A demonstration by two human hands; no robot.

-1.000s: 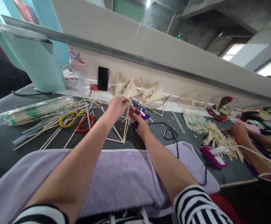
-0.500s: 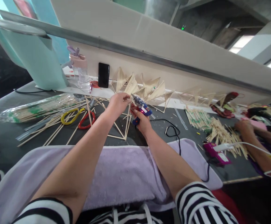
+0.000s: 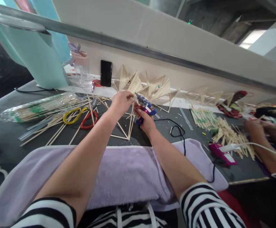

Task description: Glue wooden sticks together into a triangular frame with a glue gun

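Observation:
A blue glue gun [image 3: 147, 106] is in my right hand [image 3: 147, 122], its nozzle pointing up and left toward my other hand. My left hand [image 3: 121, 103] is closed at the top of a frame of thin wooden sticks [image 3: 130, 126], fingertips pinched beside the nozzle; what lies between them is too small to make out. The frame's lower corner rests on the dark table [image 3: 138, 141]. Left of it lie red-handled scissors [image 3: 89, 122] and a yellow handle [image 3: 73, 116] among loose sticks.
Finished stick models [image 3: 134, 83] line the wall near a black phone [image 3: 106, 73] and a bottle [image 3: 81, 71]. Bagged sticks [image 3: 40, 107] lie left. A purple cloth [image 3: 126, 177] covers the front edge. On the right are stick piles [image 3: 228, 134], a magenta power strip [image 3: 222, 153] and another person's hands [image 3: 255, 128].
The glue gun is tilted slightly differently at the frame's top, while my hands stay nearly in place. The view has shifted a little. At the right, the other person's hands have come together.

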